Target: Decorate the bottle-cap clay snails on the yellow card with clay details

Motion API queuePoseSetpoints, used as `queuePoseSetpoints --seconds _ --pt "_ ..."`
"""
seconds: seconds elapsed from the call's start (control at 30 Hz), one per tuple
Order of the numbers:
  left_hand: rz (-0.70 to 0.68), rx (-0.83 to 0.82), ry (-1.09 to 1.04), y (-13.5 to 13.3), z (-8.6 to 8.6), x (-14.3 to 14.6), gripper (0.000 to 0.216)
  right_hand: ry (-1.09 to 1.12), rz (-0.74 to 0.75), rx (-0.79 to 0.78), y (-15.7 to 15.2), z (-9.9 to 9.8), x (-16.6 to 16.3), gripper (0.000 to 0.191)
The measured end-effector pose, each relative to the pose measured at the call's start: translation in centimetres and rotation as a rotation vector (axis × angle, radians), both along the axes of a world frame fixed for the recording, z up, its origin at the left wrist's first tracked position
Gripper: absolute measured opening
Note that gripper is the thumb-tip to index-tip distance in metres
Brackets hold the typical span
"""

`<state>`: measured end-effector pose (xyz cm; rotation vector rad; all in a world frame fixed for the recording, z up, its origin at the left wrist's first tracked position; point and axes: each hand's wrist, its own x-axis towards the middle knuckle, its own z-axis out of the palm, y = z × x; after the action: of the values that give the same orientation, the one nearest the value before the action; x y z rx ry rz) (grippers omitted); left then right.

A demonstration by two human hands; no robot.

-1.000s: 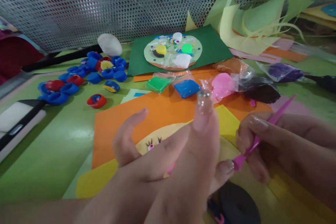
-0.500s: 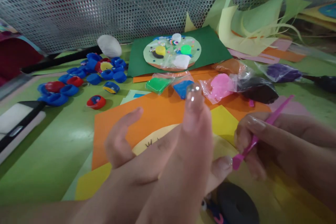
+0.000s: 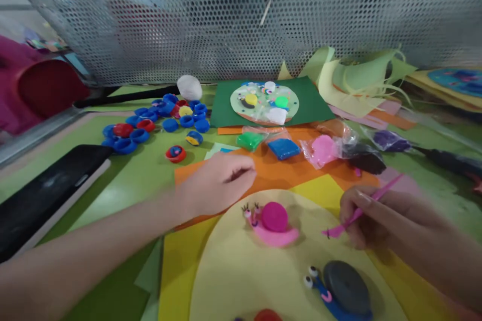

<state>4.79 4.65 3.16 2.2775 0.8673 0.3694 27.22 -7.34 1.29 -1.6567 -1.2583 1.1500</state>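
Observation:
My right hand (image 3: 380, 210) pinches a pink plastic clay-modelling tool (image 3: 352, 219); a tiny dark curved bit clings to its tip, above a round pale-yellow card (image 3: 226, 266). On that card lies a pink clay snail (image 3: 274, 235) with a magenta round shell and two eye stalks with dark lashes. Nearer me is a blue clay snail (image 3: 327, 301) with a dark grey shell and white eyes. My left hand (image 3: 216, 183) is closed with curled fingers over the orange paper (image 3: 271, 173), just beyond the card's edge; anything inside it is hidden.
Bags of green (image 3: 250, 140), blue (image 3: 283, 149) and pink clay (image 3: 324, 149) lie behind the card. Blue bottle caps (image 3: 187, 121) cluster at left, near a black device (image 3: 48, 190). A decorated disc on green card (image 3: 314, 103) stands before the metal mesh (image 3: 226, 20).
My left hand has moved from close before the camera to the far left, its fingers now curled. Both snails show more fully. The pink tool stays in my right hand, now apart from the left fingers.

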Motion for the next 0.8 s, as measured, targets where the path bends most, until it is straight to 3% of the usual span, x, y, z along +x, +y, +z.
queuePoseSetpoints --seconds 0.23,0.43,0.63,0.8 --pt "-0.112 -0.421 0.014 1.3 -0.5 0.0 0.028 0.217 -0.024 0.118 1.8 2.4 -2.7 0.039" --pt "-0.177 -0.699 0.006 3.0 -0.9 -0.1 0.023 0.236 -0.045 0.079 4.0 0.6 -3.8 0.044" --pt "-0.146 -0.769 0.005 3.2 -0.8 0.1 0.021 0.222 0.078 0.022 4.1 -1.5 -3.0 0.034" --pt "-0.113 -0.763 0.072 3.2 -0.4 0.5 0.021 -0.029 -0.011 0.147 3.7 -2.1 -3.2 0.03"
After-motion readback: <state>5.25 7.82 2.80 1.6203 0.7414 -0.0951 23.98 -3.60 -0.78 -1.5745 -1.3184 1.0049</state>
